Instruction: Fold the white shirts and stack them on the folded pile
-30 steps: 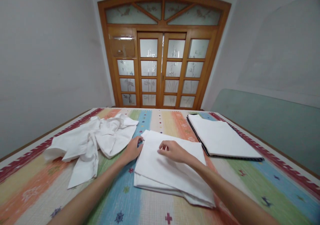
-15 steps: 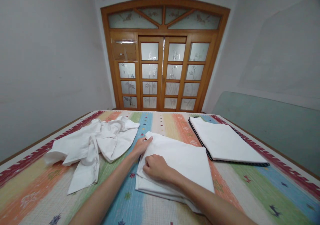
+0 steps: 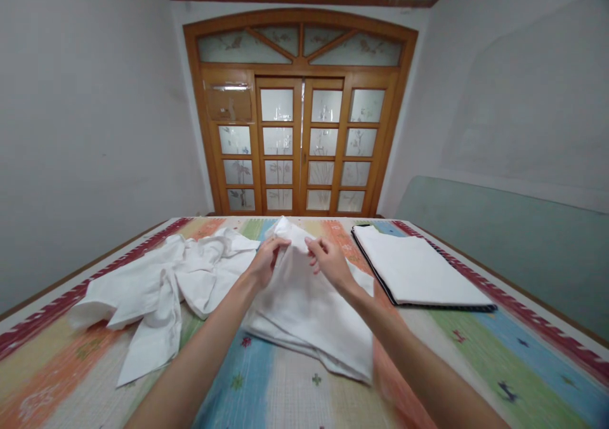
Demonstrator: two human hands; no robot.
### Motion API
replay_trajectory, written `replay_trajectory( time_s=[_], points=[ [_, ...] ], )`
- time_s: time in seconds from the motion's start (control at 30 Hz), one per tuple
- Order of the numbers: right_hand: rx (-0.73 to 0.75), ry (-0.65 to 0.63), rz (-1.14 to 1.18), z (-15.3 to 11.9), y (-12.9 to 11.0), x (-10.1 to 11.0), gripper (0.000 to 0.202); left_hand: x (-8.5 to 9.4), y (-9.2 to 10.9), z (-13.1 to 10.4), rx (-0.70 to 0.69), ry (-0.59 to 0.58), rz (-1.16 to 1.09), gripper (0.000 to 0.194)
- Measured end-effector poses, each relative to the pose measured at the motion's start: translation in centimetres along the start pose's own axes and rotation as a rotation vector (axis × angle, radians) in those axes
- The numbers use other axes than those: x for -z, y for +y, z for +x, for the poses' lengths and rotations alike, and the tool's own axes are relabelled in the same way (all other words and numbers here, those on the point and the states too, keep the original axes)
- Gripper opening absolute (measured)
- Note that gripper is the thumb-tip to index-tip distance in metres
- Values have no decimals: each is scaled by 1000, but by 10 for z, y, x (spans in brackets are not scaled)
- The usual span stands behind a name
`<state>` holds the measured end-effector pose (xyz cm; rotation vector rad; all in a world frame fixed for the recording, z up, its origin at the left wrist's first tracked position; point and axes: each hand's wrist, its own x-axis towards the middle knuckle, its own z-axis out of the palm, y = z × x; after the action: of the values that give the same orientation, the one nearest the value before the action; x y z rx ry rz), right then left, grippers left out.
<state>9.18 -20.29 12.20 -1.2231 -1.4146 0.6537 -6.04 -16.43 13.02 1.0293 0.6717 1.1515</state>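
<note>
A folded white cloth [image 3: 314, 315] lies in front of me, its far end raised off the table and a little blurred. Pinched at that raised end, on its left side, is the fabric between the thumb and fingers of my left hand [image 3: 267, 259]. My right hand [image 3: 332, 263] grips the same end a short way to the right, thumb against curled fingers. The near part of the cloth rests in loose layers on the patterned tablecloth [image 3: 304, 410]. Whether it is a garment I cannot tell.
To the left, a crumpled white cloth [image 3: 157, 289] lies in a heap. At the right sits a neat stack of folded cloths [image 3: 413, 267], white on top with dark edges beneath. A pale green panel [image 3: 504, 245] stands beyond the right edge. Wooden glazed doors [image 3: 302, 143] close the far side.
My right hand has moved from the cloth's near left part to its far end and now grips it. The far end has risen, and the near part has shifted slightly left and away.
</note>
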Motion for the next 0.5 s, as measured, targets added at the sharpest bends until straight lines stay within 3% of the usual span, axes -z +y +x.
replay_trajectory(
  time_s=[0.17, 0.3, 0.4, 0.5],
  points=[
    [52, -104, 94, 8, -34, 23, 43, -27, 22, -14, -144, -212, 131, 20],
    [123, -119, -59, 4, -39, 33, 25, -30, 28, -19, -153, -318, 204, 19],
    [166, 10, -320, 1, -32, 42, 26, -21, 24, -23, -109, -243, 163, 23],
    [150, 190, -576, 0, -18, 60, 31, 1, 22, -27, -107, -1, 76, 25]
  ],
)
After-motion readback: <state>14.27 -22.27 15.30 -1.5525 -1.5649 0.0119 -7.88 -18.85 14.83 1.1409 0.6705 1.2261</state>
